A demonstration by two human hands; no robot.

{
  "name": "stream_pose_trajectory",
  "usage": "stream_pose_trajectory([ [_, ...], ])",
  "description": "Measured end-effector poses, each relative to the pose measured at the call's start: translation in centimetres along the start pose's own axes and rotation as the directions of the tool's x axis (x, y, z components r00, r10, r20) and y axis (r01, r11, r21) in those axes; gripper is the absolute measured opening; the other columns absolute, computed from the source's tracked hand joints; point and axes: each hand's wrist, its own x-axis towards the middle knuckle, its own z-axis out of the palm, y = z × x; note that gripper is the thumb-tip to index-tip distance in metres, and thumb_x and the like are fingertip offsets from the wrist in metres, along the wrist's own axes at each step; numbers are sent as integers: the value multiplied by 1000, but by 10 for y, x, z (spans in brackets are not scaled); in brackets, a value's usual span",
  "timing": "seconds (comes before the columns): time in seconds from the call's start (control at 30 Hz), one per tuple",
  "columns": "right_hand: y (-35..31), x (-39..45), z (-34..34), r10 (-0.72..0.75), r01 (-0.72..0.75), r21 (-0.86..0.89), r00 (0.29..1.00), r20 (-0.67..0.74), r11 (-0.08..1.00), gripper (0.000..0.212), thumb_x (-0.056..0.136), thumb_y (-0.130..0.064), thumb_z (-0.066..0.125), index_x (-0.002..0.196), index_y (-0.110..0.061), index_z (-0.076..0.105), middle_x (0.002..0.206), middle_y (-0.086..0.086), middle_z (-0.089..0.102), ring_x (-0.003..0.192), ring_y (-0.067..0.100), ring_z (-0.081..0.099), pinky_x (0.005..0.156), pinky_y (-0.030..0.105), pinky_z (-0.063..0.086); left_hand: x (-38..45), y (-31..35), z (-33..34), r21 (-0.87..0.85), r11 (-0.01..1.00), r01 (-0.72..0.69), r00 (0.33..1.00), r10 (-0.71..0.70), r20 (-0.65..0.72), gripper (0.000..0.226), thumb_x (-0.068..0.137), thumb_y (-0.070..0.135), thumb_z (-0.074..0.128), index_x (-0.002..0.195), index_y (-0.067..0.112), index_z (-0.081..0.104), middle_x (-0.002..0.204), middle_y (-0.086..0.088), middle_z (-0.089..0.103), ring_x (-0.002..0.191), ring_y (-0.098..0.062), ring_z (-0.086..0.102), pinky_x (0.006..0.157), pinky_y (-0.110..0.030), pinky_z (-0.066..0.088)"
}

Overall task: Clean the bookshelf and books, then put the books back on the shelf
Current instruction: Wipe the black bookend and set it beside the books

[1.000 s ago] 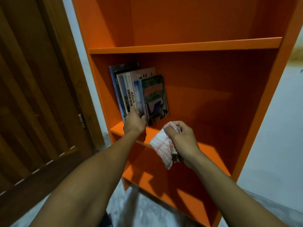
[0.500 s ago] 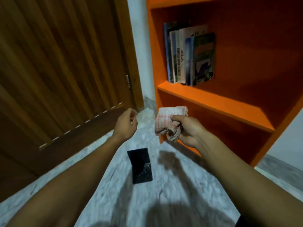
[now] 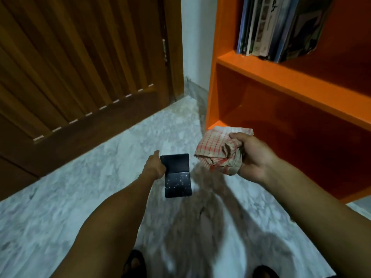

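A dark book (image 3: 177,177) with pale specks on its cover lies on the marble floor. My left hand (image 3: 154,167) reaches down to it, and its fingers close on the book's left edge. To the right and higher, my right hand (image 3: 255,155) is shut on a crumpled red-checked cloth (image 3: 216,151). That hand is in front of the lowest compartment of the orange bookshelf (image 3: 281,83). Several books (image 3: 271,27) stand upright at the left end of the shelf above, leaning slightly.
A slatted wooden door (image 3: 80,67) fills the left side. A strip of white wall (image 3: 196,47) separates it from the bookshelf. The marble floor (image 3: 60,207) spreads below. My sandalled feet (image 3: 134,263) show at the bottom edge.
My view dropped from the shelf to the floor. My left hand left the shelved books and went down to the dark book. My right hand kept the cloth and lowered.
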Motion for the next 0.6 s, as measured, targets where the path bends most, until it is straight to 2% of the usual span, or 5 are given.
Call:
stream_pose_trajectory([
  [0.07,2,3,-4,15,-15,-9,1000,-15,1000,31,102,-23,48,113,2,62,110,26,71,99,40,71,82,53,58,13,-3,14,8,1000,-1,1000,1,-5,71,96,12,56,157,15,21,153,-18,40,137,-36,43,113,-41,36],
  [0.13,2,5,-5,31,-31,-15,999,-22,999,30,101,-23,50,114,2,62,109,26,72,95,39,72,68,50,61,20,-7,25,31,999,-33,998,34,-60,55,97,14,53,149,17,38,141,-18,54,126,-38,53,105,-43,43],
  [0.23,0,6,-6,32,-33,-13,999,-8,999,26,100,-21,52,109,0,64,104,24,74,86,36,74,63,46,60,25,-10,31,66,997,-49,977,61,-202,23,98,17,48,115,14,63,112,-21,66,100,-40,62,85,-44,53],
  [0.4,-1,4,-5,5,-4,-19,1000,16,1000,23,99,-18,54,108,0,64,107,24,73,100,41,71,90,59,52,12,-9,32,44,991,-124,966,131,-223,20,100,18,49,96,13,67,91,-18,68,87,-38,62,69,-33,43],
  [0.6,-2,-14,2,-34,30,66,998,62,997,22,99,-19,56,108,-1,66,100,22,75,92,34,71,78,51,54,-19,23,-27,-29,968,-249,942,235,-241,21,101,21,51,83,19,62,81,-9,67,79,-28,60,69,-30,39],
])
